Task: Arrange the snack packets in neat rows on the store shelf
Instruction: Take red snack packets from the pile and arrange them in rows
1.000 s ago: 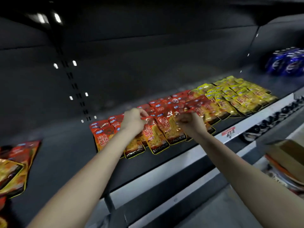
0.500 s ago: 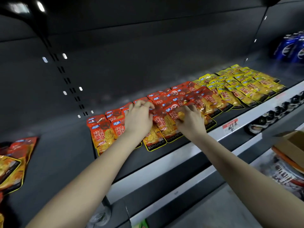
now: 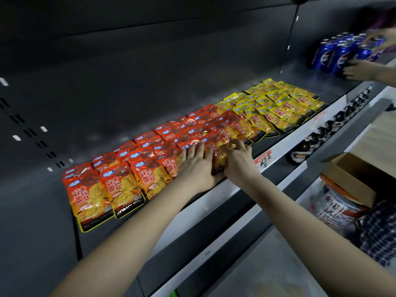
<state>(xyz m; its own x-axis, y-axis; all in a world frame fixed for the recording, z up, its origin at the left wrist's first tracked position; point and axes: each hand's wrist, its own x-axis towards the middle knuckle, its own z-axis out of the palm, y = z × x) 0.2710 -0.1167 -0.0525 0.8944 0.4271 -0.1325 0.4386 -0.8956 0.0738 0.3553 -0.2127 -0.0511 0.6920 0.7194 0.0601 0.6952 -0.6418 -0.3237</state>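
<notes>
Red-orange snack packets (image 3: 120, 185) lie in overlapping rows across the dark shelf (image 3: 42, 211), with yellow snack packets (image 3: 276, 106) in rows to their right. My left hand (image 3: 197, 166) lies flat, fingers spread, on the red packets near the shelf's front edge. Touching it on the right, my right hand (image 3: 237, 159) curls its fingers over the top of a front-row red packet (image 3: 218, 155) wedged between both hands. Whether it pinches that packet or only presses it is hard to tell.
Blue soda cans (image 3: 334, 54) stand at the far right, where another person's hands (image 3: 360, 70) touch them. A white shelf rail with a red price tag (image 3: 264, 159) runs along the front. Dark bottles (image 3: 304, 150) sit on the lower shelf; an open cardboard box (image 3: 351, 174) is at right.
Both hands slid right along the front row and came together. The view shifted right, so the left-hand packets are gone and another person's hands show at the cans.
</notes>
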